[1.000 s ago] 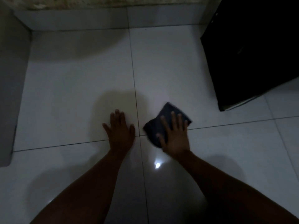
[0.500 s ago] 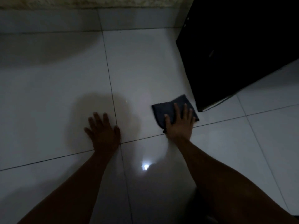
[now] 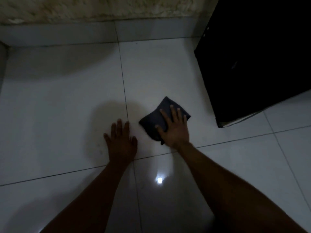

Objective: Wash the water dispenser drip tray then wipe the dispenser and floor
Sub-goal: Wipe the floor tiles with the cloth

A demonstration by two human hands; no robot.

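The white tiled floor [image 3: 58, 115] fills most of the view, with the black dispenser base [image 3: 255, 64] at upper right. Since half a second ago the folded dark cloth [image 3: 156, 121] has slid left, away from the dispenser's corner, now well apart from it. The right hand [image 3: 175, 130] lies flat on the cloth, fingers spread, pressing rather than gripping. The left hand [image 3: 122, 142] rests open-palmed on the tile, just beside the cloth, holding nothing

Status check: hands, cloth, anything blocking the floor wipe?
Right hand flat on cloth. Left hand flat on floor. Black cabinet to the right, apart.
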